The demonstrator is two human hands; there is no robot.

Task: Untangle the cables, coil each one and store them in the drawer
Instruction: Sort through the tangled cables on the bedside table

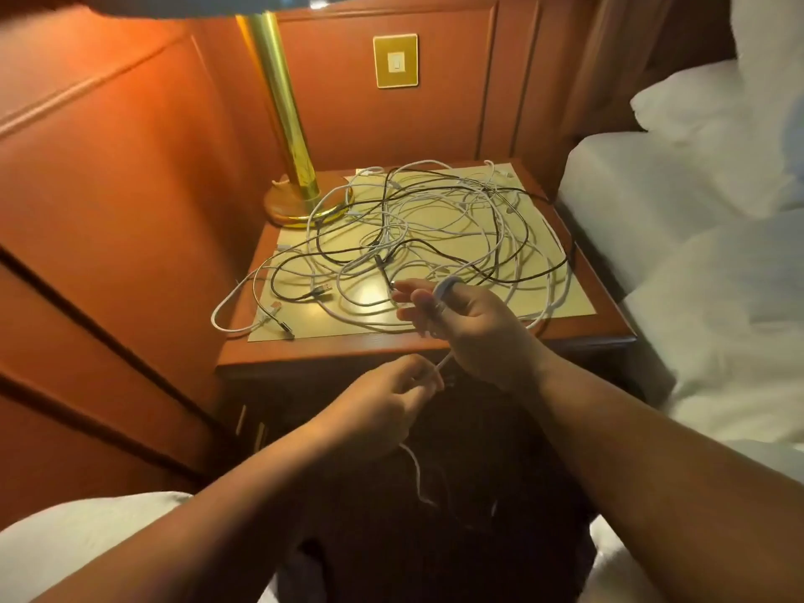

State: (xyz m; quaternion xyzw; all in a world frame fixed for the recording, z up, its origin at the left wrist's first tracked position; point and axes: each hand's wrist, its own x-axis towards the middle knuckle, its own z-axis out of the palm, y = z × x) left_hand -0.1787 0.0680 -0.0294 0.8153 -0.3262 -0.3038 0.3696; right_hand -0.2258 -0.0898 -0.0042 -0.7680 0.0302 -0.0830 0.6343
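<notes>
**Coiling of first white cable begun; main tangle unsorted**

Nearest the camera, two bare forearms are extended over a dark lap toward the nightstand [304, 354]. The fingers of the left hand [391, 402] are curled and a white cable [443, 363] is pinched at their tips; its loose tail is seen hanging below the hand. From there the cable is led up to the right hand [461, 324], where a small loop is held wound about the thumb and fingers, the remaining fingertips being spread toward the tabletop. Whether more than a turn or two has been wound cannot be told.

Beyond the hands, the tangle of cables [435, 228], white and black intermixed, is spread across the yellow mat [574, 298] on the nightstand, with one loop draped over the left edge and some strands touching the brass lamp base [300, 202].

Progress is judged early: one cable is being coiled, none is seen finished, and the rest is still knotted. The drawer front below is in shadow; its state cannot be determined.
</notes>
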